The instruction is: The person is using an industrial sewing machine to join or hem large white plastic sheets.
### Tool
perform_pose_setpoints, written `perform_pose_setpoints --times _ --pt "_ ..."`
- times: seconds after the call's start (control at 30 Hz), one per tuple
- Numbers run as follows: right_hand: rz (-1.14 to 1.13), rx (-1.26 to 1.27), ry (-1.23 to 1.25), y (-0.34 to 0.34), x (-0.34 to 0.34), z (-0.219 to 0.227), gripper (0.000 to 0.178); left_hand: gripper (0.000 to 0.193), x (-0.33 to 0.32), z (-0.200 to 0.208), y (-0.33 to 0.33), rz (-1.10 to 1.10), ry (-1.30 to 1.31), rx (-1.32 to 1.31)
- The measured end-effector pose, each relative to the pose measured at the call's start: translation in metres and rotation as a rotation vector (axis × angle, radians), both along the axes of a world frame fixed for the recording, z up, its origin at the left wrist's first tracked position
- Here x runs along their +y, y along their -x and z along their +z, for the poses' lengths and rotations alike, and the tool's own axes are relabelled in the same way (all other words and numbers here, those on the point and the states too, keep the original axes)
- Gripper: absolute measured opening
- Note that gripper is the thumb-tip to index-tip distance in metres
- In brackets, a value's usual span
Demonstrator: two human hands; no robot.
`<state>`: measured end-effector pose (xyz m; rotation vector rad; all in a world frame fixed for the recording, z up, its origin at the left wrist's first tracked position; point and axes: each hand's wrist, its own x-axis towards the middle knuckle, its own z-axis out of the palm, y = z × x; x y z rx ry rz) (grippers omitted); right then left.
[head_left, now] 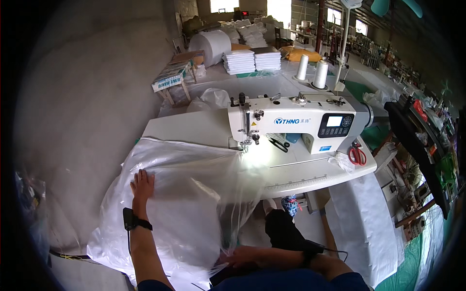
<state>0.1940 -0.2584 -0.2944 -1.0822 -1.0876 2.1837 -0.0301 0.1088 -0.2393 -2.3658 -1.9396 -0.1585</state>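
A large white plastic sheet (165,213) lies over the left end of the sewing table and hangs toward me. Clear plastic film (238,189) runs in stretched folds from beneath the needle of the white sewing machine (291,114) down to my lap. My left hand (142,184) rests flat on the white sheet, fingers spread. Low in front of my body, my right hand (238,257) is closed on the edge of the clear film; its fingertips are partly hidden and dim. The machine's lamp lights the needle area, and sheet edges reach the presser foot (246,144).
Red-handled scissors (357,156) and black thread snips (278,143) lie on the machine bed. Two white thread cones (320,75) stand behind the machine. Folded white stacks (239,62) and a big white roll (210,47) are farther back. White sheeting (364,223) hangs at right.
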Motion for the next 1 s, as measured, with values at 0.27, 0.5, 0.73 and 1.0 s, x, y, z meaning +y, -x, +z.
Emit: perform_pose_setpoints --times 0.27,0.5,0.73,1.0 --pt "-0.93 0.322 -0.062 -0.039 0.007 0.004 0.034 0.037 -0.155 0.06 -0.141 -0.479 0.234 -0.539" --pt "-0.425 0.115 -0.185 0.004 0.0 0.031 0.022 0.025 -0.195 0.005 -0.179 -0.541 0.267 -0.317" --pt "-1.027 -0.61 -1.019 -0.063 0.042 0.074 0.03 0.011 -0.17 0.067 -0.147 -0.472 -0.036 -0.503" --pt "-0.761 0.86 -0.195 -0.019 0.224 0.095 0.041 0.005 -0.177 0.148 -0.191 -0.964 -0.565 -0.16"
